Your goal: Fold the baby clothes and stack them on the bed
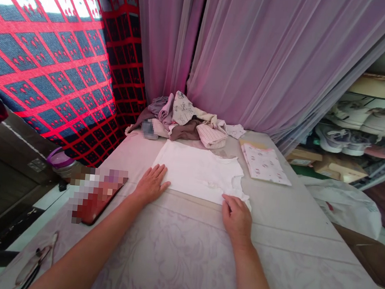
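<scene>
A white sleeveless child's top (193,169) lies flat on its side across the cloth-covered table, its neckline and armholes to the right. My left hand (152,184) rests flat on its lower left corner at the hem, fingers stretched out. At the near right edge my right hand (237,216) has its fingers curled, with thumb and forefinger closed on the fabric by the armhole. Beyond the top is a heap of small clothes (184,125) in mauve, brown and cream. To the right lies a folded white garment with a pink print (263,164).
A phone-like red object (96,203), partly blurred out, lies left of my left arm. Eyeglasses (36,261) sit at the near left edge. Mauve curtains (255,55) hang behind the table. Shoes (344,138) stand on a rack at the right, above a white plastic bag (346,205).
</scene>
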`<action>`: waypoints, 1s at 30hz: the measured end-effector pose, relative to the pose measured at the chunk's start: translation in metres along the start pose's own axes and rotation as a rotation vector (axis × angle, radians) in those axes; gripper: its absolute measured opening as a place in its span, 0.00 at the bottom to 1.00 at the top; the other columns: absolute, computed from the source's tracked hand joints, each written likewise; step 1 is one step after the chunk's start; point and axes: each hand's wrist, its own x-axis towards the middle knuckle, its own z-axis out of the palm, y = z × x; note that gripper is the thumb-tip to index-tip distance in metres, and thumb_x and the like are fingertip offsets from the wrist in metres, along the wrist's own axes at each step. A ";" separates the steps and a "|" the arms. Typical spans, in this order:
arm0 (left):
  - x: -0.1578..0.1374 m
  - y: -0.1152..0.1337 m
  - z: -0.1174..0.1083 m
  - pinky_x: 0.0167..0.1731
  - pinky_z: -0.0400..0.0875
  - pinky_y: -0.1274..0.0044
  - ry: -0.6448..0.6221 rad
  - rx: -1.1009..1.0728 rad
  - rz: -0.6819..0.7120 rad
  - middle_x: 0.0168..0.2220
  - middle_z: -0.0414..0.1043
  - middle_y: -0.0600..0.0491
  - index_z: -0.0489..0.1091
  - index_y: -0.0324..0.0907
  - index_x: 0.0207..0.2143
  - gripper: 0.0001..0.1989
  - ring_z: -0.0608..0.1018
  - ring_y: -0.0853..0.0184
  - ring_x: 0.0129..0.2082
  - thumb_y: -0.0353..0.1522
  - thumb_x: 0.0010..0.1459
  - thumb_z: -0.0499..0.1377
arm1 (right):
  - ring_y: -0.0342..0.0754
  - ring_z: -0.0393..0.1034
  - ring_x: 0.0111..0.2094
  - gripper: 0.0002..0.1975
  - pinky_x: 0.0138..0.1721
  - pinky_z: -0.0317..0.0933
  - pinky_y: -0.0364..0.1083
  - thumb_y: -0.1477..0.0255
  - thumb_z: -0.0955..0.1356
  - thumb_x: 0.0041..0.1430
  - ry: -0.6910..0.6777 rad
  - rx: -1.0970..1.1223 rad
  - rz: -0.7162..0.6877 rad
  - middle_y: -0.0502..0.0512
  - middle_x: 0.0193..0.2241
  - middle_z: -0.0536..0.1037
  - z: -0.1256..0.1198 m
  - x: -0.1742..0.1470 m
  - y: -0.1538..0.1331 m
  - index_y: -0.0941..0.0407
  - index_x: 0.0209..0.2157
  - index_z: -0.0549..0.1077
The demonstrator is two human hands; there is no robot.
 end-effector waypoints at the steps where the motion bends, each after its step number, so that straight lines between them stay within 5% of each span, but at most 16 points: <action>1: 0.000 0.000 0.000 0.63 0.47 0.64 -0.005 0.006 0.002 0.67 0.48 0.46 0.51 0.37 0.65 0.31 0.51 0.58 0.67 0.45 0.65 0.42 | 0.51 0.69 0.42 0.19 0.48 0.60 0.49 0.70 0.57 0.62 -0.009 -0.003 -0.022 0.60 0.41 0.78 -0.002 0.001 -0.009 0.57 0.43 0.77; 4: 0.001 -0.001 -0.001 0.63 0.48 0.64 -0.008 0.016 0.002 0.67 0.48 0.46 0.51 0.37 0.65 0.32 0.51 0.58 0.67 0.46 0.65 0.42 | 0.50 0.65 0.53 0.21 0.56 0.54 0.49 0.69 0.55 0.65 -0.160 0.025 -0.210 0.59 0.51 0.74 -0.001 0.008 -0.046 0.57 0.51 0.73; 7: 0.000 -0.001 0.000 0.62 0.49 0.64 0.014 0.021 0.006 0.67 0.49 0.46 0.51 0.39 0.65 0.31 0.52 0.57 0.67 0.46 0.65 0.42 | 0.50 0.49 0.64 0.25 0.64 0.41 0.53 0.65 0.55 0.66 -0.383 0.032 -0.390 0.56 0.63 0.60 0.007 0.017 -0.082 0.57 0.61 0.62; 11: 0.000 -0.001 0.001 0.62 0.50 0.63 0.025 0.033 0.015 0.67 0.49 0.48 0.53 0.46 0.65 0.29 0.53 0.57 0.66 0.46 0.65 0.42 | 0.51 0.41 0.67 0.30 0.65 0.33 0.57 0.59 0.53 0.66 -0.530 -0.013 -0.337 0.57 0.66 0.50 0.021 0.024 -0.093 0.59 0.64 0.54; 18: 0.001 0.001 -0.002 0.62 0.49 0.63 0.007 0.032 -0.001 0.67 0.48 0.47 0.52 0.41 0.65 0.30 0.52 0.57 0.66 0.46 0.65 0.44 | 0.51 0.37 0.67 0.33 0.65 0.32 0.55 0.56 0.51 0.66 -0.521 -0.142 -0.143 0.57 0.67 0.45 0.023 0.020 -0.070 0.60 0.66 0.51; 30: 0.000 -0.001 0.002 0.62 0.50 0.62 0.055 0.024 -0.015 0.67 0.50 0.47 0.55 0.41 0.64 0.30 0.53 0.55 0.66 0.45 0.64 0.45 | 0.50 0.37 0.67 0.34 0.65 0.32 0.55 0.54 0.52 0.65 -0.516 -0.138 -0.139 0.56 0.67 0.45 0.022 0.019 -0.070 0.58 0.66 0.51</action>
